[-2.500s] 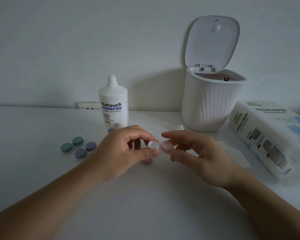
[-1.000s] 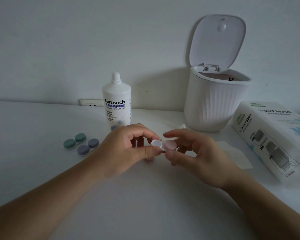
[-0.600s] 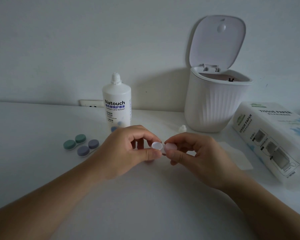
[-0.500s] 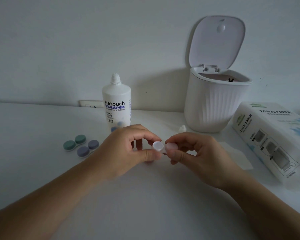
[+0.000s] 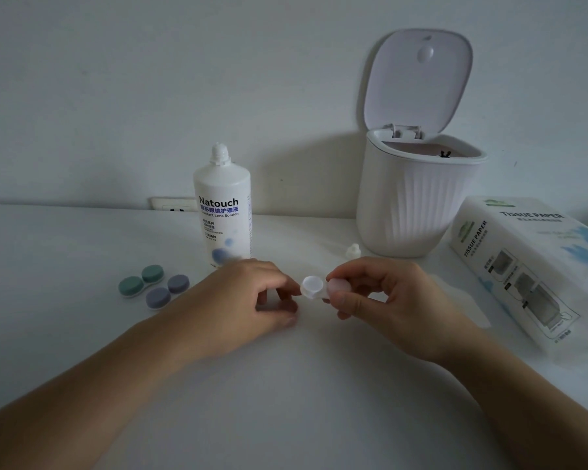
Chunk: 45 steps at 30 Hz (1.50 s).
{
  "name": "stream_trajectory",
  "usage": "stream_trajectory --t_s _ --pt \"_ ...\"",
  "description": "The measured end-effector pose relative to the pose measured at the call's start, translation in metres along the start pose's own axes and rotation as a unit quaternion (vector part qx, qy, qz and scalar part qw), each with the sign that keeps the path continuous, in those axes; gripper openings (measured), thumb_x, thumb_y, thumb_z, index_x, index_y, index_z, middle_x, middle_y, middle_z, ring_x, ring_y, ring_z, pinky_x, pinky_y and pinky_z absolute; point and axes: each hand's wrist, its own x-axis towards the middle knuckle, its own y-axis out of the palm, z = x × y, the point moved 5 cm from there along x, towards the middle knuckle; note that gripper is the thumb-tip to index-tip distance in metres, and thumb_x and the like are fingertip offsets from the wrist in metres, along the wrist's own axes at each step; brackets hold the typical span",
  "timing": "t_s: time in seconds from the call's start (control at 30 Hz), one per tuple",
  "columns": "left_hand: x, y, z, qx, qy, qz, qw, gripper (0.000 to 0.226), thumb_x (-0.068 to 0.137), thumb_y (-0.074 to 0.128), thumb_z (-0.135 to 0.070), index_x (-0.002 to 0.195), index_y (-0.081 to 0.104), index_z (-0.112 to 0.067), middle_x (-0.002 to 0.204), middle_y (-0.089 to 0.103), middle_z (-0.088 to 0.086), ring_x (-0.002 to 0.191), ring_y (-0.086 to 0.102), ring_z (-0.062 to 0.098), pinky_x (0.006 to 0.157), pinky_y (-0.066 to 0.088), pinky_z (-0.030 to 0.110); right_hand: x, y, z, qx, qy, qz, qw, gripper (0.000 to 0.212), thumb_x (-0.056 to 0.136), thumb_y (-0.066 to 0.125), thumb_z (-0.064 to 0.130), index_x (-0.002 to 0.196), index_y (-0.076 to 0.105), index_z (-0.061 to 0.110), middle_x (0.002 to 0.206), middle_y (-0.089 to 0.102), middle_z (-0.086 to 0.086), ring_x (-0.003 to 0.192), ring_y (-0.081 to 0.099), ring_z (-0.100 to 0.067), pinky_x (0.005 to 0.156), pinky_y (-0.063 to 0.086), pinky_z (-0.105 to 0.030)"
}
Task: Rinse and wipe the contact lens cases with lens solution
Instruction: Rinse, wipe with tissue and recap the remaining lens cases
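A small contact lens case is held above the white table (image 5: 286, 401); its open white well (image 5: 312, 285) faces up and a pale pink cap (image 5: 341, 286) sits on the other side. My right hand (image 5: 394, 300) pinches the pink-capped side. My left hand (image 5: 245, 300) is beside the case with fingers curled, its index tip at the well's left edge and its thumb lower, off the case. The uncapped lens solution bottle (image 5: 223, 212) stands behind my left hand, and its small white cap (image 5: 353, 250) lies on the table.
A green lens case (image 5: 141, 279) and a purple one (image 5: 167, 290) lie to the left. A white ribbed bin (image 5: 418, 198) with its lid up stands at the back right. A tissue paper box (image 5: 523, 266) lies on the right, with a loose tissue (image 5: 472, 300) beside it.
My left thumb has dropped away from the white well, which it pinched before. My right hand now carries the case alone. Both hands sit slightly lower.
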Motion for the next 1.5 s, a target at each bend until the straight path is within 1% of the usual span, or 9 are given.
stream_trajectory --t_s 0.13,0.27,0.37,0.43,0.53,0.7,0.97,1.3,1.5 --pt "0.000 -0.008 0.000 -0.071 -0.004 -0.090 0.993 0.023 0.096 0.066 -0.029 0.114 0.068 -0.043 0.098 0.062 -0.014 0.082 0.059 0.013 0.073 0.046 0.017 0.000 -0.002 0.000 0.003 0.002 -0.002 1.000 0.009 0.087 0.076 0.028 0.096 0.074 0.028 0.086 0.076 0.005 0.074 0.074 -0.012 0.073 0.057 -0.019" --pt "-0.002 -0.018 -0.003 -0.157 -0.018 -0.162 0.974 0.019 0.090 0.057 -0.042 0.102 0.069 -0.035 0.088 0.062 -0.017 0.073 0.055 0.013 0.067 0.042 0.012 0.000 0.000 0.000 0.002 0.007 0.009 1.000 0.010 0.088 0.075 0.031 0.097 0.074 0.027 0.087 0.077 0.004 0.074 0.073 -0.013 0.075 0.058 -0.023" --pt "-0.001 -0.020 -0.005 -0.250 -0.024 -0.182 0.951 0.016 0.083 0.072 -0.039 0.094 0.067 -0.029 0.084 0.067 -0.016 0.071 0.055 0.026 0.063 0.045 0.021 -0.001 0.002 0.001 0.009 0.013 0.015 1.000 0.011 0.087 0.076 0.032 0.096 0.074 0.027 0.087 0.076 0.004 0.075 0.074 -0.015 0.076 0.059 -0.027" --pt "-0.001 -0.019 -0.007 -0.277 -0.017 -0.179 0.944 0.021 0.081 0.083 -0.036 0.089 0.066 -0.027 0.085 0.070 -0.012 0.069 0.055 0.020 0.064 0.047 0.024 -0.001 0.003 0.001 0.011 0.014 0.017 1.000 0.010 0.087 0.076 0.031 0.096 0.074 0.026 0.086 0.076 0.004 0.074 0.073 -0.016 0.076 0.058 -0.026" --pt "-0.002 -0.015 -0.011 -0.281 -0.005 -0.153 0.947 0.026 0.075 0.081 -0.042 0.089 0.066 -0.028 0.091 0.075 -0.006 0.070 0.058 0.012 0.067 0.049 0.025 -0.001 0.004 0.002 0.006 0.017 0.022 1.000 0.010 0.087 0.076 0.031 0.096 0.073 0.027 0.086 0.076 0.006 0.074 0.073 -0.014 0.075 0.057 -0.024" --pt "-0.003 -0.010 -0.011 -0.223 0.000 -0.136 0.965 0.028 0.079 0.079 -0.046 0.097 0.067 -0.028 0.096 0.076 -0.006 0.075 0.063 0.012 0.073 0.053 0.037 -0.001 0.005 0.004 0.014 0.013 0.018 1.000 0.011 0.087 0.077 0.028 0.098 0.073 0.026 0.085 0.076 0.007 0.073 0.073 -0.015 0.072 0.054 -0.017" --pt "-0.005 -0.010 -0.014 -0.177 0.015 -0.127 0.976 0.030 0.075 0.077 -0.054 0.095 0.066 -0.035 0.097 0.075 -0.011 0.082 0.066 0.015 0.075 0.055 0.041 -0.001 0.006 0.007 0.037 0.014 0.023 0.999 0.013 0.087 0.077 0.024 0.100 0.074 0.021 0.086 0.076 0.003 0.073 0.073 -0.018 0.071 0.056 -0.020" --pt "-0.005 -0.011 -0.016 -0.172 0.039 -0.114 0.978 0.023 0.080 0.076 -0.046 0.098 0.073 -0.033 0.104 0.074 -0.009 0.086 0.065 0.022 0.077 0.053 0.043 -0.002 0.006 0.008 0.032 0.006 0.023 0.999 0.012 0.087 0.077 0.023 0.098 0.074 0.025 0.085 0.075 0.006 0.073 0.073 -0.015 0.068 0.050 -0.011" --pt "-0.005 -0.011 -0.014 -0.191 0.042 -0.110 0.974 0.020 0.081 0.075 -0.041 0.099 0.075 -0.031 0.102 0.075 -0.003 0.086 0.068 0.025 0.076 0.054 0.047 -0.002 0.006 0.006 0.029 0.004 0.026 0.999 0.012 0.087 0.077 0.028 0.099 0.074 0.029 0.087 0.075 0.006 0.074 0.073 -0.014 0.072 0.056 -0.019"
